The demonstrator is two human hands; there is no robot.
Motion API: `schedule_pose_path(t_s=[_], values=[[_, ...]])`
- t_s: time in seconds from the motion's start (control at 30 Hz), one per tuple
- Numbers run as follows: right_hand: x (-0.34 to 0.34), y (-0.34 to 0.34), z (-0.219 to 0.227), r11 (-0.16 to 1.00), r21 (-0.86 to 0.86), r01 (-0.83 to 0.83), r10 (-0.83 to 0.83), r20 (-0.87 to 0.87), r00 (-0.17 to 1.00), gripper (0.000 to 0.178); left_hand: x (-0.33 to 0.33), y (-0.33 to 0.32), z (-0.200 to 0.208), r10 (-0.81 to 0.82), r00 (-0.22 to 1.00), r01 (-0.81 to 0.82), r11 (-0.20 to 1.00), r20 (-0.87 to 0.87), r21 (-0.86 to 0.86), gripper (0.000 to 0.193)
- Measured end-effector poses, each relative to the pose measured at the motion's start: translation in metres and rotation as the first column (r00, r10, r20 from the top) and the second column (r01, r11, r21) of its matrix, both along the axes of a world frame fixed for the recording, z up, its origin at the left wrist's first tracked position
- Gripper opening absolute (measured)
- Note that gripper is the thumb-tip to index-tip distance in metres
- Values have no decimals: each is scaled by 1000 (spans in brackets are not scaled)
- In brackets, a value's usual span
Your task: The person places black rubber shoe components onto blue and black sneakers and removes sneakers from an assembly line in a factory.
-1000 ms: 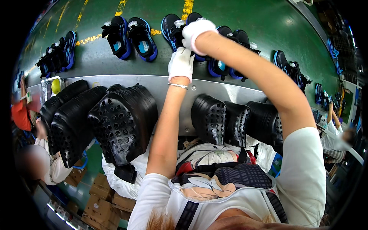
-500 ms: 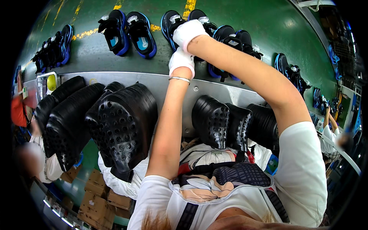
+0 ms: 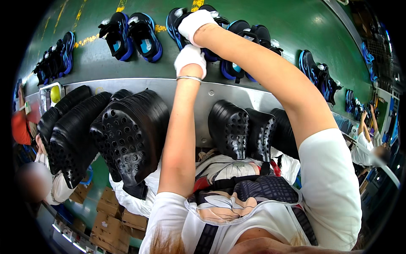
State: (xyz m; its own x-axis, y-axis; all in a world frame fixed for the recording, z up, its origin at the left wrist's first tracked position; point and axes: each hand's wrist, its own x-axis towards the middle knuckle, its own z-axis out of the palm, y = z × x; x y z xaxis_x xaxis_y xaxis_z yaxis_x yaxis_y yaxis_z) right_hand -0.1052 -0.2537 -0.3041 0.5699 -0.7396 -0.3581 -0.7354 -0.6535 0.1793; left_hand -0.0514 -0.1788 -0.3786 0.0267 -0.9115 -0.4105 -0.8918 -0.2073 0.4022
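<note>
The shoe (image 3: pixel 172 26) by left hand (image 3: pixel 190 59) and right hand (image 3: pixel 197 24) points lengthwise away, toe farthest; fingers' grip unclear.

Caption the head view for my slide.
Gloved left hand and right hand at a blue-trimmed shoe on a green surface.

Brown cardboard boxes (image 3: pixel 111 232) lie stacked at the frame's lower left near bright white tube-shaped lights (image 3: pixel 66 239), a round yellow-green object (image 3: pixel 55 94) sits at the left, an orange-red garment (image 3: pixel 20 128) shows farther left, and a co-worker in a white top (image 3: pixel 362 151) appears at the right.
</note>
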Motion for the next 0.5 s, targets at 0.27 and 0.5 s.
schedule_pose_path(t_s=[0.27, 0.5], values=[[-110, 51, 85, 985, 108, 135, -158, 255, 954, 28, 42, -40, 98, 100, 915, -24, 981, -392, 194, 39], [-233, 138, 141, 985, 57, 162, -169, 165, 972, 25, 43, -40, 94, 39, 946, 5, 991, -323, 136, 43]])
